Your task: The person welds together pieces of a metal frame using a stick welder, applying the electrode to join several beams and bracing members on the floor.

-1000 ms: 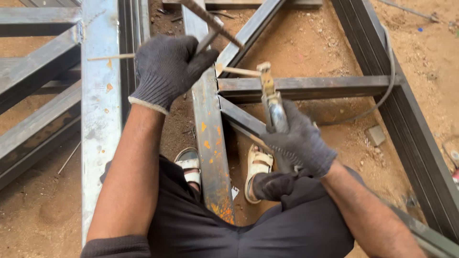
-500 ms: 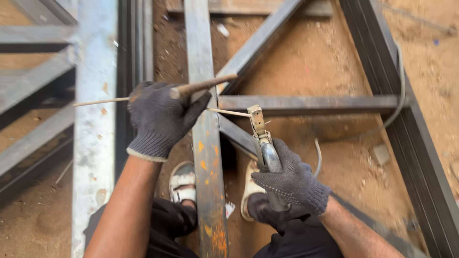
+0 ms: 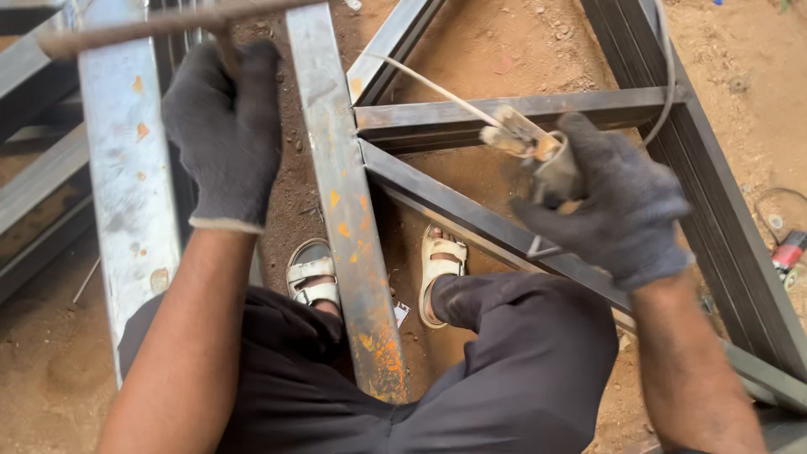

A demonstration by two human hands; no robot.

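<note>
Both of my hands wear dark grey gloves. My left hand (image 3: 225, 133) is closed around the handle of a rusty hammer-like tool (image 3: 151, 25), whose long bar runs across the top left of the view. My right hand (image 3: 614, 202) grips a welding electrode holder (image 3: 530, 143) with a thin pale rod (image 3: 429, 84) pointing up and left toward the joint of the steel frame (image 3: 504, 113). A long rusty steel tube (image 3: 345, 202) runs between my hands, over my knees.
I squat in dark trousers and white sandals (image 3: 441, 269) on sandy ground. Steel tubes form a frame around me; a wide grey bar (image 3: 126, 202) lies at left. A cable (image 3: 664, 67) trails at upper right; a red object (image 3: 790, 250) lies at the right edge.
The view has tilted down and closer. My left hand has lifted the hammer-like tool toward the top left. My right hand has swung the electrode holder up and to the right.
</note>
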